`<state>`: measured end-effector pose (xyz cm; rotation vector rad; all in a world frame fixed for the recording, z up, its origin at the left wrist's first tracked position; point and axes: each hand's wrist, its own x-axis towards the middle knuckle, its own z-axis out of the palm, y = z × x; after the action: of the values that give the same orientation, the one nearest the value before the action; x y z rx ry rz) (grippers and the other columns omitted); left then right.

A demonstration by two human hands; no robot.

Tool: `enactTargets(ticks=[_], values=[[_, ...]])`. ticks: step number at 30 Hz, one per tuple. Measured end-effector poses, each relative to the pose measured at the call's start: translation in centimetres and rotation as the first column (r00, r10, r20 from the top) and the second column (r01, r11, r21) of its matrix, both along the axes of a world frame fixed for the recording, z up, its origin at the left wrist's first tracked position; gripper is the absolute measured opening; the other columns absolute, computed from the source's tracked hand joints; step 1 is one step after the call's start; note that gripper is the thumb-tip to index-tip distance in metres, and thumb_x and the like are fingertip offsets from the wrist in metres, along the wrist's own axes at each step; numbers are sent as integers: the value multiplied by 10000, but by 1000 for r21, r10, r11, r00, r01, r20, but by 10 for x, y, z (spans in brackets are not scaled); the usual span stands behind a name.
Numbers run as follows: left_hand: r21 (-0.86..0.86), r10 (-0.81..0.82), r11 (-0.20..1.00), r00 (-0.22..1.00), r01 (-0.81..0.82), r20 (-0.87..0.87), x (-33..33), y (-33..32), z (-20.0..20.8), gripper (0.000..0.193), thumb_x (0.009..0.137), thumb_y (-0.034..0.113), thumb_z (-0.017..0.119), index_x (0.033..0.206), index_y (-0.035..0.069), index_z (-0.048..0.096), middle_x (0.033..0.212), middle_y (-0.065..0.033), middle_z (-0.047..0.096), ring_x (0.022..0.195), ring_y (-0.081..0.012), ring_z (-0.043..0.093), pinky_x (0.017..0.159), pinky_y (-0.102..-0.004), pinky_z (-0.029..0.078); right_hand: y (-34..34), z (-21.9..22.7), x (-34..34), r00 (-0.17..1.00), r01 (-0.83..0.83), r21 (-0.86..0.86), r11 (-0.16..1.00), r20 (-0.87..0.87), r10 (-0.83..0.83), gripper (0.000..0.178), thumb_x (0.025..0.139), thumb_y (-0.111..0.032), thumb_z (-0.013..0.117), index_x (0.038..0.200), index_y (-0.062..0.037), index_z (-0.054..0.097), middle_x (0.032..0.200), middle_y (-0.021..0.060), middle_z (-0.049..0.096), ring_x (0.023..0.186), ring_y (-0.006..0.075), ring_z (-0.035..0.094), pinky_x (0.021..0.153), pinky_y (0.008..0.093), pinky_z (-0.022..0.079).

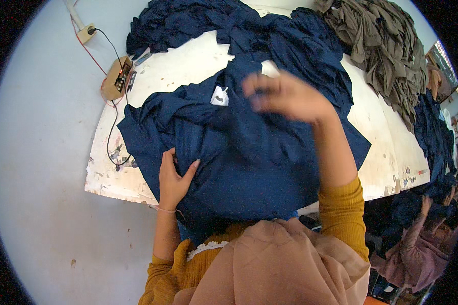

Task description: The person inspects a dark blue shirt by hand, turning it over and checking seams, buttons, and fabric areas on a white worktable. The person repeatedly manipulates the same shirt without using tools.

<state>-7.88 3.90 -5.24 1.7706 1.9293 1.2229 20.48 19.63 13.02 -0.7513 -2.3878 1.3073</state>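
From my remote seat I see the left hand (175, 179) touching blue cloth (249, 178), thumb spread from fingers; the blurred right hand's (294, 99) fingers I can't tell.

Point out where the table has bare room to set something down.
The table shows bare between the brown box, the far navy pile and the nearer navy cloth; also right of that cloth, below the brown heap. It's crowded along the far side and mid-table, where the left hand touches the cloth.
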Motion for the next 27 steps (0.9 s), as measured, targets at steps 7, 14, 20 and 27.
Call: enactTargets(ticks=[7, 14, 20, 27], values=[[179, 37, 981, 980, -72, 194, 10, -3, 4, 496, 720, 118, 862, 1065, 18, 520, 1002, -94, 470, 854, -202, 468, 791, -306, 423, 12, -25, -98, 952, 94, 376, 922, -304, 27, 341, 923, -192, 634, 1261, -157, 601, 1369, 93, 559, 991, 274, 640, 809, 344, 521], [171, -74, 983, 997, 72, 8, 12, -4, 14, 413, 697, 12, 774, 1023, 21, 519, 970, -90, 472, 824, -203, 465, 759, -296, 417, -29, -111, -116, 954, -282, 634, 720, 266, 139, 346, 772, -76, 664, 1111, -145, 660, 994, 57, 602, 808, 321, 683, 665, 439, 540], [173, -153, 971, 986, 163, -67, 6, -8, 16, 276, 730, -48, 548, 1003, -23, 587, 981, -149, 613, 933, -293, 604, 853, -363, 473, -52, -101, -101, 979, -199, 751, 630, 120, 166, 227, 839, -160, 618, 1062, -196, 621, 979, 54, 630, 779, 305, 700, 632, 448, 560], [279, 94, 955, 994, -104, 51, -31, 1, 32, 215, 820, 7, 413, 928, -68, 583, 910, -157, 617, 923, -259, 593, 897, -345, 446, -22, -78, -83, 993, -111, 718, 687, 59, 99, 229, 778, -233, 701, 966, -122, 630, 858, 99, 685, 757, 340, 686, 633, 459, 534]])
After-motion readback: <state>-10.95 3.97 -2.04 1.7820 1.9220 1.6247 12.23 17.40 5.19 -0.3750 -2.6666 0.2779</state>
